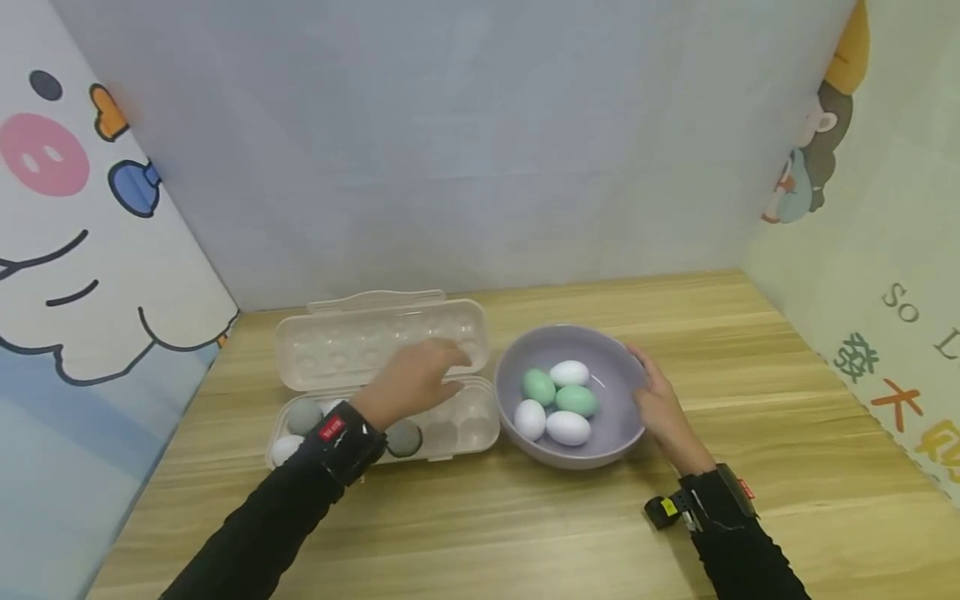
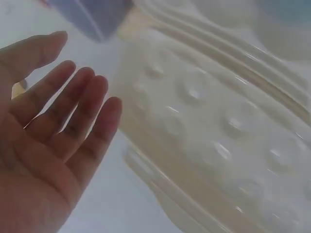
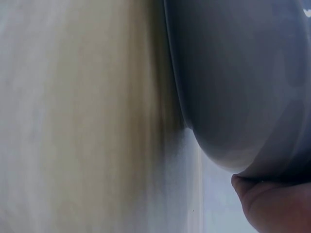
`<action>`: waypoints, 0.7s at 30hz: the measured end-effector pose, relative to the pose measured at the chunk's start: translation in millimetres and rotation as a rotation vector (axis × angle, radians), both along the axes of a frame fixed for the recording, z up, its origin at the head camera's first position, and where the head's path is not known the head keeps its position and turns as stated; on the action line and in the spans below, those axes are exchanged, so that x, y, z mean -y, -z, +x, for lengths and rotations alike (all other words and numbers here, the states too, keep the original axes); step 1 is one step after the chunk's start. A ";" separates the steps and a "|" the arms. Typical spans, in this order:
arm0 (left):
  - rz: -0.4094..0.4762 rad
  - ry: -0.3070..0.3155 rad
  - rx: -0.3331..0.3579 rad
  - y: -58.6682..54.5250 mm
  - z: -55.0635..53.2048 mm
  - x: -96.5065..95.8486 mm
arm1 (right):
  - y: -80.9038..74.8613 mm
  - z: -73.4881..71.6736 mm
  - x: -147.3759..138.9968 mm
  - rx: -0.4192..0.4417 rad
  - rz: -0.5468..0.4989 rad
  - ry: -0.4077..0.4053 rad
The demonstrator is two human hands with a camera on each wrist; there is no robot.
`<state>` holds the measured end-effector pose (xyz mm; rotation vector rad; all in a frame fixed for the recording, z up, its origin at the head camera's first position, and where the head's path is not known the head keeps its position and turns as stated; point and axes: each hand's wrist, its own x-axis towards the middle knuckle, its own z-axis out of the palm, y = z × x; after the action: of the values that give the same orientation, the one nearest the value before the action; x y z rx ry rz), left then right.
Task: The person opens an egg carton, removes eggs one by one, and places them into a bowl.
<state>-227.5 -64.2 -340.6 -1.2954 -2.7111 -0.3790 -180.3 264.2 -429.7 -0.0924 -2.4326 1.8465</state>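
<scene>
My left hand (image 1: 412, 379) is above an open clear plastic egg carton (image 1: 476, 408), fingers spread and nothing in them; the left wrist view shows its bare palm and the carton's dimpled lid (image 2: 209, 116). In the carton's left part lie a grey-green egg (image 1: 304, 415) and a white egg (image 1: 287, 450), and a darker grey-green egg (image 1: 404, 437) sits farther right. My arm hides part of the row. My right hand (image 1: 663, 408) grips the right rim of a purple bowl (image 1: 618, 375). Inside the bowl are two green eggs (image 1: 576, 401) and three white eggs (image 1: 567, 428).
All of this stands on a wood-grain table (image 1: 480, 533). A pale grey wall (image 1: 465, 167) rises behind it, with cartoon-printed panels at left (image 1: 97, 275) and right (image 1: 862, 275). The bowl stands close to the carton's right end.
</scene>
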 end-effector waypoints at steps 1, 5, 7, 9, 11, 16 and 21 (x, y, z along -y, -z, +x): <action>-0.019 -0.024 0.017 1.3 0.2 10.3 | -0.3 -0.2 0.4 -0.002 0.006 0.000; -0.141 -0.134 0.203 10.2 5.4 38.3 | -0.9 -0.6 1.5 -0.005 0.019 0.000; -0.196 -0.185 0.300 15.8 8.1 44.7 | -1.4 -0.3 1.1 0.001 0.016 0.000; -0.221 -0.202 0.342 21.2 9.9 47.6 | -1.2 0.2 0.0 0.005 0.006 -0.004; -0.232 -0.202 0.340 25.3 10.8 49.8 | -1.6 0.4 0.0 0.010 -0.004 -0.008; -0.225 -0.171 0.297 26.9 13.0 50.2 | -1.8 0.0 0.7 0.003 -0.013 -0.013; -0.199 -0.159 0.303 22.0 15.1 47.8 | -2.3 0.3 1.1 -0.017 -0.025 -0.014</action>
<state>-212.3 -112.0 -362.6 -1.1332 -3.1520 -0.3186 -180.0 263.1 -427.4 -0.0605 -2.4055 1.8758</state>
